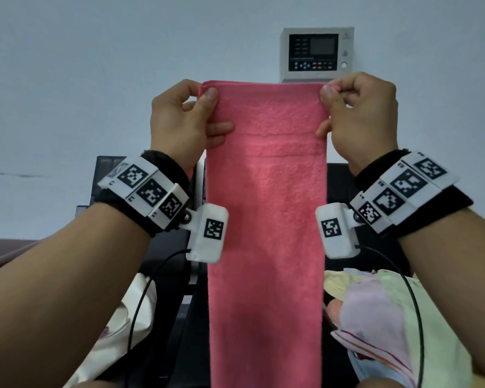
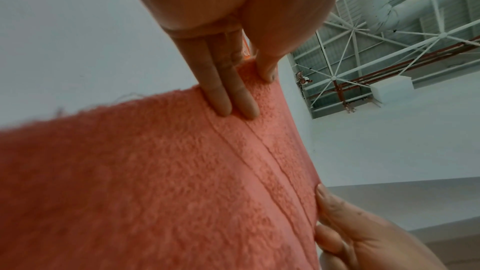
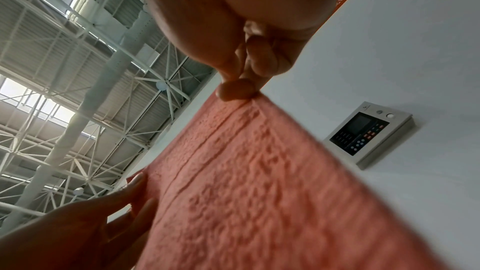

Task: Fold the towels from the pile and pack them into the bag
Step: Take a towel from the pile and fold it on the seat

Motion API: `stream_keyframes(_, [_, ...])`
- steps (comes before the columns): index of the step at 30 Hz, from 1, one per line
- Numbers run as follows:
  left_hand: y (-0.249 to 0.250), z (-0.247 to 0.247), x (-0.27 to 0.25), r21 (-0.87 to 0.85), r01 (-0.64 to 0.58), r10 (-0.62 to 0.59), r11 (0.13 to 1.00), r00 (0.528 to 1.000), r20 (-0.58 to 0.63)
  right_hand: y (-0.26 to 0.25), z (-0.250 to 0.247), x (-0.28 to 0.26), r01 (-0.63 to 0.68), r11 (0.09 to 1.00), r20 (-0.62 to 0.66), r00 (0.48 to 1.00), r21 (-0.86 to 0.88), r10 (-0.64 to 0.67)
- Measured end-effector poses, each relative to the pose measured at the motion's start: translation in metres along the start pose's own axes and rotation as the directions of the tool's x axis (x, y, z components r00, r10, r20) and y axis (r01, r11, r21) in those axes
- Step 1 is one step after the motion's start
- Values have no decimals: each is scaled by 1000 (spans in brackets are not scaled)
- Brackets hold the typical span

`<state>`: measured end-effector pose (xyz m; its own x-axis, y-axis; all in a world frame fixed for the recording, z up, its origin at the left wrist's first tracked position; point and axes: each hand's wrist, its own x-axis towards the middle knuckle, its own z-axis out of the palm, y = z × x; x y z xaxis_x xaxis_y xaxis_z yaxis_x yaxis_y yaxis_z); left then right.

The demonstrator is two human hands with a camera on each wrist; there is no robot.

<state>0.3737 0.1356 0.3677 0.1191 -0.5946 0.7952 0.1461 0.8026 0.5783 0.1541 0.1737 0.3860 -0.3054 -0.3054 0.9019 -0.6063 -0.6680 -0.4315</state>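
- The pink towel (image 1: 266,219) hangs upright in front of the person, held up at chest-to-head height before a pale wall; its long axis runs straight down, its short top edge level between the two hands.
- The left hand (image 1: 179,119) pinches the towel's upper left corner between thumb and forefinger; in the left wrist view two further fingers (image 2: 223,98) lie flat against the cloth just under the top edge.
- The right hand (image 1: 359,113) pinches the upper right corner in the same way, thumb pressed on the front face, the other fingers curled behind the side edge.
- Two woven bands cross the towel a little below the top edge, parallel to it.
- The towel's lower end runs out of the bottom of the head view, so how far it reaches cannot be told.
- Behind its top edge a grey control panel (image 1: 317,54) is fixed to the wall, its lower rim hidden by the cloth.
- To the lower right, beside the hanging towel, lies a pile of pale towels (image 1: 381,317), partly covered by the right forearm and a black cable.
- To the lower left a white bag (image 1: 129,317) shows only in part, behind the left forearm.
- Dark furniture (image 1: 179,275) stands behind the towel, mostly screened by it; what it is cannot be made out.
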Motion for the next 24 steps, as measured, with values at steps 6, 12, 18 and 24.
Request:
stream_keyframes(6, [-14, -4, 0, 53, 55, -54, 997, 998, -19, 17, 3, -6, -47, 999, 54, 997, -6, 47])
stream_keyframes(12, [-42, -8, -3, 91, 133, -135, 987, 990, 26, 42, 12, -17, -175, 984, 155, 973, 9, 172])
stream_keyframes(18, [-90, -11, -4, 113, 221, -230, 969, 971, 71, 81, 29, -30, -280, 959, 227, 937, 33, 266])
stream_keyframes(24, [-156, -8, -2, 91, 294, -302, 951, 950, 84, 140, 58, -41, -367, 930, 292, 891, 10, 349])
